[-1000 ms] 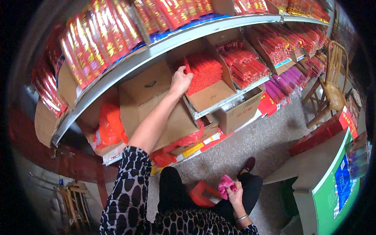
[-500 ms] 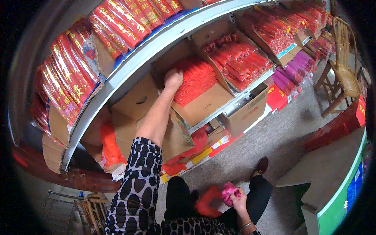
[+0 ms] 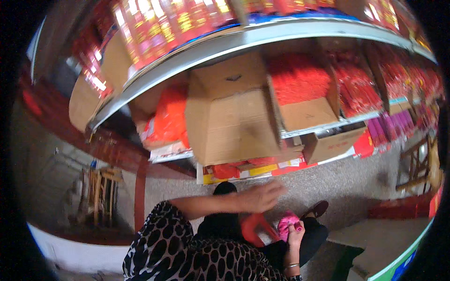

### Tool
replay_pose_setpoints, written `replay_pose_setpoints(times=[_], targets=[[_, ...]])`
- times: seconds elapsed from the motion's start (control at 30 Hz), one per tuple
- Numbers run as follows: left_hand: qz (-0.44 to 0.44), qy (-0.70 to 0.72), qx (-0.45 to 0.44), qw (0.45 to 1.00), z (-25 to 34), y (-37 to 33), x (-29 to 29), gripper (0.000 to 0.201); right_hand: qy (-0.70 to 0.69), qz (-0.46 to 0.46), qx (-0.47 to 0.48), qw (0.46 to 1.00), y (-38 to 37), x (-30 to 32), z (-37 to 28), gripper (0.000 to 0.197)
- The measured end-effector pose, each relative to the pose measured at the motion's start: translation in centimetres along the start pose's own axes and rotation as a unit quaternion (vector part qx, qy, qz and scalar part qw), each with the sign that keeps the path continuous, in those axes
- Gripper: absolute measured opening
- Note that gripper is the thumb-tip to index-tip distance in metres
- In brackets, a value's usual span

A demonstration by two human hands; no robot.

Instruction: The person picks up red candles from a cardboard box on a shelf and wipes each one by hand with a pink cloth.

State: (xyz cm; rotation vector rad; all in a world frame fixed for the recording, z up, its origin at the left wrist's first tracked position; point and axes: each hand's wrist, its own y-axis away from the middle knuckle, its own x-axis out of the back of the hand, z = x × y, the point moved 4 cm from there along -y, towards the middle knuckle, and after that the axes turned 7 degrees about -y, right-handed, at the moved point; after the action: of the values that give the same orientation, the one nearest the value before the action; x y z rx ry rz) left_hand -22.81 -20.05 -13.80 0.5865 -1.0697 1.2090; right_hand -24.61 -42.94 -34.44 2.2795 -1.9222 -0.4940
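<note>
My left hand (image 3: 263,196), smeared by motion, is in front of my body, above my knees and apart from the shelf; its fingers are too blurred to read. My right hand (image 3: 295,233) is closed around a bright pink, crumpled bundle (image 3: 284,225) near my right knee. What the bundle is cannot be made out. Beneath and between my hands is a red plastic-looking thing (image 3: 252,230), partly hidden by my legs. Ahead on the lower shelf, a cardboard box (image 3: 304,114) holds stacked red packets (image 3: 300,82).
An open, bare-bottomed cardboard box (image 3: 241,122) sits left of the red packets. Red and gold packages (image 3: 173,21) fill the shelf above the metal edge (image 3: 281,35). A wooden chair (image 3: 424,161) stands at right; a green-edged counter (image 3: 398,239) is at lower right.
My left hand has come away from the red packets in the box and down toward my right hand. The view has turned left. My right hand still grips the pink bundle.
</note>
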Motion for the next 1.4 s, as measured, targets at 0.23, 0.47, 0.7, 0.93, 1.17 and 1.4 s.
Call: replay_pose_setpoints(times=[0.23, 0.47, 0.7, 0.93, 1.17, 1.4], targets=[[-0.027, 0.164, 0.372, 0.913, -0.7, 17.8, -4.4, 0.040, 0.033, -0.045, -0.014, 0.998, 0.2, 0.3, 1.1, 0.015], [0.217, 0.209, 0.451, 0.840, -5.9, 20.7, -2.7, 0.035, 0.090, -0.047, -0.024, 0.995, -1.1, 1.2, 3.7, 0.014], [0.343, 0.355, 0.449, 0.745, -9.8, 19.5, 0.6, 0.034, 0.012, -0.090, -0.046, 0.995, 0.2, 1.0, 3.3, 0.014], [0.440, 0.200, 0.430, 0.762, -10.7, 21.5, 4.7, 0.045, 0.101, -0.163, -0.014, 0.981, -0.7, 0.5, 4.1, 0.021], [0.476, 0.031, 0.420, 0.772, -15.4, 18.3, 20.7, 0.086, 0.235, -0.187, 0.004, 0.954, -0.7, 1.2, 5.4, 0.016], [0.432, 0.174, 0.484, 0.741, -23.5, 14.5, 17.0, 0.076, 0.344, -0.193, 0.053, 0.917, -1.6, 0.5, 5.0, 0.018]])
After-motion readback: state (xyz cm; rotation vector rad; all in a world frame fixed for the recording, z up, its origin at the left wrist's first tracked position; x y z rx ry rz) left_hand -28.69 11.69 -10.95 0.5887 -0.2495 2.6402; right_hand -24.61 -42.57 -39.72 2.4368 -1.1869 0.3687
